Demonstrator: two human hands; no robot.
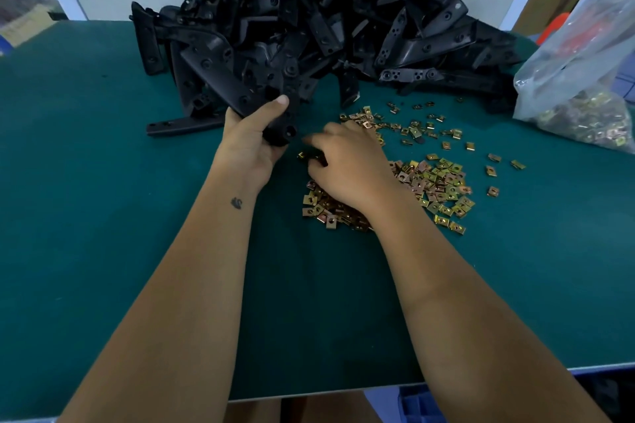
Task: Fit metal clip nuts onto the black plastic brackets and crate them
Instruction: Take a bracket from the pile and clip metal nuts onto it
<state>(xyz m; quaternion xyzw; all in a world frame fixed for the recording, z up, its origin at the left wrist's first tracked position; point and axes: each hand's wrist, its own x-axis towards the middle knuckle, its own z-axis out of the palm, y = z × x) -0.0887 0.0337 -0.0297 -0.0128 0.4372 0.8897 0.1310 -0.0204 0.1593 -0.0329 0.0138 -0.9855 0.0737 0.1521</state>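
Head view, left hand: I see it gripping one black bracket at the near foot of the bracket pile, which fills the desk's far edge.
Right hand: fingers curled down by a clip nut beside the bracket; whether it is pinched, I cannot tell.
Clip nuts: loose heap mid-desk, right of centre.
Bag: more nuts, far right corner.
Progress: I judge it early; large pile unfitted, no finished bracket distinguishable.

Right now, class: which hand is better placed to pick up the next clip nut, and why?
The right hand. It lies over the loose clip nuts on the green table, fingers curled among them. The left hand is occupied: its grip is around a black bracket beside the bracket pile.
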